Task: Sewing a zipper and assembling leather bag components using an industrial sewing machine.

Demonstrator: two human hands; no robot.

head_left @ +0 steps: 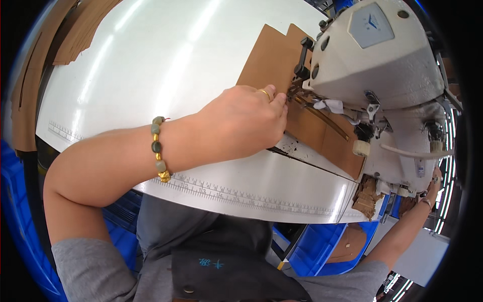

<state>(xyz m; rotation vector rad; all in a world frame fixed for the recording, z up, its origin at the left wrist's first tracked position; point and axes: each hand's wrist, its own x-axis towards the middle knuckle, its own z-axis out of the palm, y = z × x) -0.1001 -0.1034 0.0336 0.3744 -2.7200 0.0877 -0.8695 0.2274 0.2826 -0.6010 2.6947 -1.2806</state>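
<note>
My left hand [249,118] lies over a flat brown panel [262,58] under the head of a white sewing machine [372,55]. Its fingers are bent and pressed together, with the fingertips at the panel close beside the presser foot [293,93]. The thumb is mostly hidden beneath the hand. From the foot, the panel runs on under the machine arm toward the right. My right hand [435,180] reaches up to the far right end of the machine. There it touches the machine body, but most of its fingers are hidden.
A white table [146,65] with a printed ruler along its front edge carries the machine. Stacked brown pieces [83,35] lie at the far left. Brown scraps [368,199] sit by the machine's base. Blue bins [317,246] stand below the table, one with brown pieces.
</note>
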